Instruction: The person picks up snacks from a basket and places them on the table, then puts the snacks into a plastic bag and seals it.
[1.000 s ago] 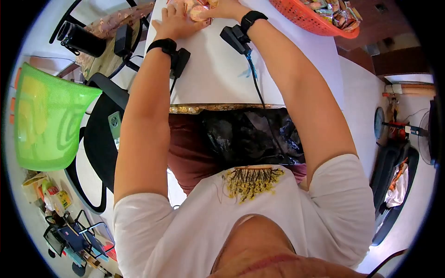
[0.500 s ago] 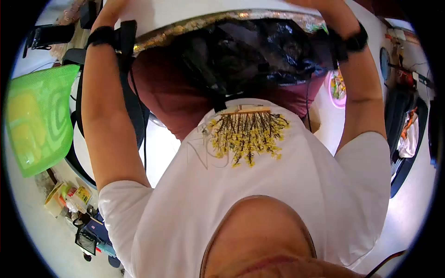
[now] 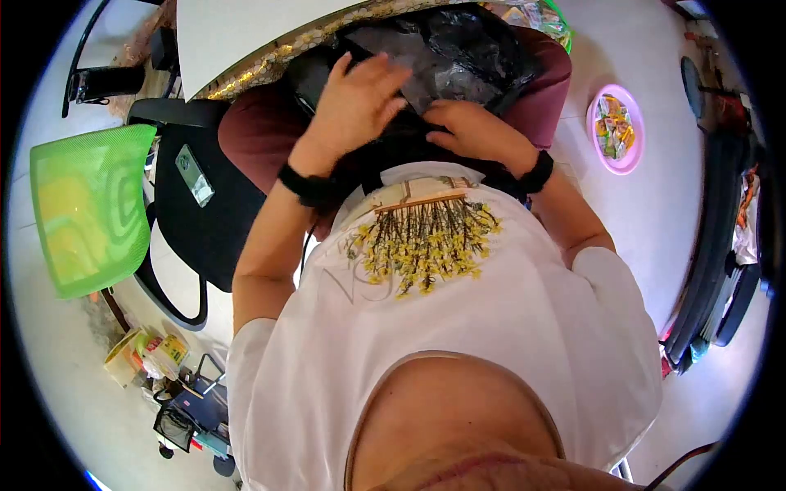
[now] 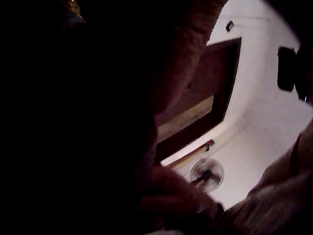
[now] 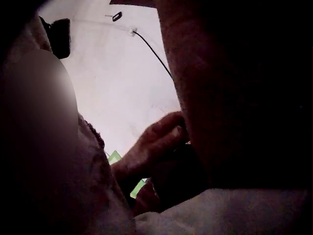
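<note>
In the head view a black plastic sheet or bag (image 3: 458, 57) lies over the person's lap, wrinkled and shiny. The left hand (image 3: 356, 106) is over its near left part, fingers spread and loosely bent, with nothing seen in them. Across from it, the right hand (image 3: 479, 131) lies low over the black plastic near the belly, its fingers pointing toward the left hand with thumb and forefinger apart. Each wrist wears a black band. The wrist views are mostly dark; the right one shows a hand (image 5: 156, 142) close to the shirt.
A white table (image 3: 246, 33) with a gold patterned edge stands in front. At the right on the floor is a pink basin (image 3: 639, 135) of small packets. A black chair seat (image 3: 176, 221) with a phone (image 3: 194, 174) on it and a green mesh chair back (image 3: 90, 213) stand at left.
Both hands have drawn back from the table, where they were at small round packets, to the lap over the black plastic. The view has tilted down, and the pink basin now shows fully.
</note>
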Tool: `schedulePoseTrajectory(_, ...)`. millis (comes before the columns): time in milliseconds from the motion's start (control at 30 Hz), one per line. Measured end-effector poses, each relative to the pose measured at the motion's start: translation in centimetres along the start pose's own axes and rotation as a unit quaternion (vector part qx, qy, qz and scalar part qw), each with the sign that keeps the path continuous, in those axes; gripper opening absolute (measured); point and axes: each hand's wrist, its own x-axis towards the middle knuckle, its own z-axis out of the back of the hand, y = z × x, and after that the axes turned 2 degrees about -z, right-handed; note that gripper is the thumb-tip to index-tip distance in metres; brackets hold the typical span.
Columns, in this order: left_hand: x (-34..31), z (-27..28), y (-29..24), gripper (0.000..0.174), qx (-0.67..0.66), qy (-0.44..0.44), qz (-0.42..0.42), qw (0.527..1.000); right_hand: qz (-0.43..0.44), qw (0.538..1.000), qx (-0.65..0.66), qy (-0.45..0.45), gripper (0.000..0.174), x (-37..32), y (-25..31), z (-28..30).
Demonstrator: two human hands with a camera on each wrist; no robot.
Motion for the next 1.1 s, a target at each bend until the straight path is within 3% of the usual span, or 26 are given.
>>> schedulePoseTrajectory(67,-0.4,-0.8,-0.8,0.03,0.065,0.099,0.0,0.993,-0.005,0.999,-0.009,-0.038,0.023,-0.3,-0.2,0.1)
schedulePoseTrajectory(133,-1.0,-0.6,-0.9,0.025,0.056,0.105,0.009,0.993,-0.013,0.998,-0.015,-0.065,0.023,-0.3,-0.9,0.7)
schedulePoseTrajectory(233,-1.7,0.3,-1.0,0.017,0.074,0.111,0.023,0.991,0.009,0.964,-0.035,-0.264,0.023,-0.2,-2.4,1.0)
schedulePoseTrajectory(333,-2.4,1.1,-1.5,0.012,0.077,0.113,0.036,0.99,-0.022,0.947,-0.127,-0.293,0.026,-0.2,-3.6,1.1)
schedulePoseTrajectory(367,-2.6,1.4,-1.7,0.01,0.072,0.113,0.04,0.99,-0.082,0.959,-0.15,-0.224,0.047,-0.2,-4.0,1.2)
schedulePoseTrajectory(467,-3.2,2.1,-2.5,0.01,0.077,0.114,0.052,0.989,-0.166,0.957,-0.217,-0.098,0.041,-0.1,-4.0,1.7)
schedulePoseTrajectory(567,-4.1,2.5,-2.8,0.013,0.069,0.087,0.07,0.991,-0.146,0.957,-0.223,-0.116,0.029,-0.5,-3.7,2.5)
schedulePoseTrajectory(667,-4.3,3.1,-2.8,0.021,0.06,0.092,0.09,0.99,-0.061,0.959,-0.037,-0.275,0.014,-1.4,-3.6,3.0)
schedulePoseTrajectory(767,-3.2,3.9,-3.3,0.024,0.046,0.031,0.087,0.995,0.003,0.907,0.157,-0.39,0.015,-1.3,-2.5,3.7)
schedulePoseTrajectory(867,-1.7,4.4,-3.2,0.034,-0.004,-0.014,0.073,0.997,-0.071,0.809,0.47,-0.347,0.02,-2.2,-0.1,5.6)
schedulePoseTrajectory(900,-1.1,4.5,-3.1,0.039,-0.075,-0.051,0.098,0.991,0.005,0.758,0.563,-0.327,0.02,-1.7,-1.7,5.0)
schedulePoseTrajectory(933,-0.4,4.4,-3.1,0.044,-0.147,-0.088,0.123,0.978,0.027,0.748,0.584,-0.313,0.02,-1.8,-1.5,5.1)
schedulePoseTrajectory(1000,0.9,3.7,-3.2,0.054,-0.297,-0.151,0.18,0.925,0.072,0.725,0.624,-0.282,0.022,-1.9,-0.7,5.3)
schedulePoseTrajectory(1033,1.4,2.9,-3.2,0.059,-0.375,-0.177,0.212,0.885,0.136,0.597,0.777,-0.148,0.023,-1.6,-1.3,5.5)
schedulePoseTrajectory(1100,2.6,1.7,-3.3,0.071,-0.547,-0.197,0.269,0.768,0.113,0.589,0.787,-0.144,0.026,-0.9,-1.4,4.7)
